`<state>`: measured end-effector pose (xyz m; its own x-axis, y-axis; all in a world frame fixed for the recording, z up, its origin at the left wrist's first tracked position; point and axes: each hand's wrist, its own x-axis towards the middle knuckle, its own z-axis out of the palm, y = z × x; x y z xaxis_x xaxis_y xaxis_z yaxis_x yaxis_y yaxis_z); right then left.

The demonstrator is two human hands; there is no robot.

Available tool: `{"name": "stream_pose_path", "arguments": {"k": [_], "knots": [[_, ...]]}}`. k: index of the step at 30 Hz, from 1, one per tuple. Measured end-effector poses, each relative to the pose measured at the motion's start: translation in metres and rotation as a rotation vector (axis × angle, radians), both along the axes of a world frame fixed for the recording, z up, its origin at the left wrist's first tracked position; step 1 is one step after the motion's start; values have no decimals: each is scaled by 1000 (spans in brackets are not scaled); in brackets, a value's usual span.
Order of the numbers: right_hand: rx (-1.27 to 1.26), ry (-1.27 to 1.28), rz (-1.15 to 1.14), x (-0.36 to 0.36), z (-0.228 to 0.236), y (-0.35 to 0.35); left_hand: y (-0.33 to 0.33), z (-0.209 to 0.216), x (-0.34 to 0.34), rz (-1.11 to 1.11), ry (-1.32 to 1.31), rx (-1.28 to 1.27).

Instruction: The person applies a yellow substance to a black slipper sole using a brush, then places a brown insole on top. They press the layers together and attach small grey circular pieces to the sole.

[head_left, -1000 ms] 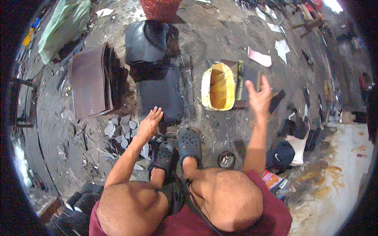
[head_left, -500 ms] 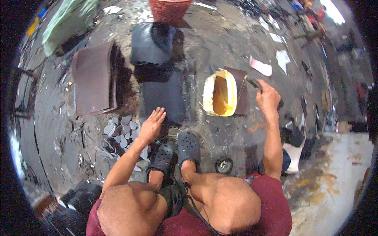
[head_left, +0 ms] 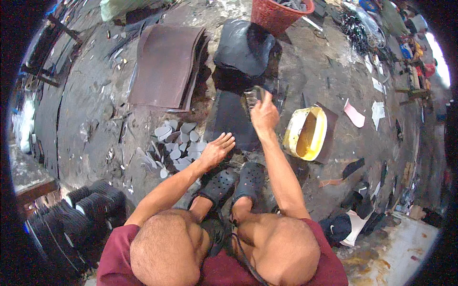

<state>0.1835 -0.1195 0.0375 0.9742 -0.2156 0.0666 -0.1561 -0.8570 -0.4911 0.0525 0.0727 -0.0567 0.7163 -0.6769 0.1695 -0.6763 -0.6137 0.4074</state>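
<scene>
A flat black sheet (head_left: 229,117) lies on the floor in front of my feet. My left hand (head_left: 218,150) rests palm down with fingers stretched out at its near left edge. My right hand (head_left: 265,115) is closed round a brush (head_left: 253,97), whose bristles are at the sheet's upper right part; motion blurs them, so contact is hard to tell. To the right of that hand stands a white and yellow tub (head_left: 295,135) with amber liquid in it. Small grey teardrop-shaped pieces (head_left: 177,145) lie in a loose heap left of my left hand.
Brown sheets (head_left: 164,66) are stacked at the far left. A folded black stack (head_left: 243,47) sits beyond the sheet, with a red basket (head_left: 276,19) behind it. Piled black soles (head_left: 95,205) stand at lower left. Scraps, including a pink piece (head_left: 354,113), litter the right side.
My right hand has carried the brush leftward from beside the tub to over the black sheet. My left hand stays flat by the sheet's near edge. The whole view has shifted.
</scene>
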Motion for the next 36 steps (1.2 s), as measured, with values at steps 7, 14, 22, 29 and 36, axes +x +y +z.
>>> {"name": "stream_pose_path", "arguments": {"k": [7, 14, 22, 29, 36], "knots": [[-64, 206, -9, 0, -21, 21, -1, 0, 4, -1, 53, -47], [-242, 267, 763, 93, -15, 39, -22, 25, 2, 67, 1, -14], [-156, 328, 1190, 7, -5, 73, -37, 8, 8, 174, 516, 185], [-362, 177, 670, 67, -3, 1, -31, 22, 17, 62, 52, 137], [-319, 227, 877, -6, -12, 32, -49, 39, -18, 6, 152, -51]]}}
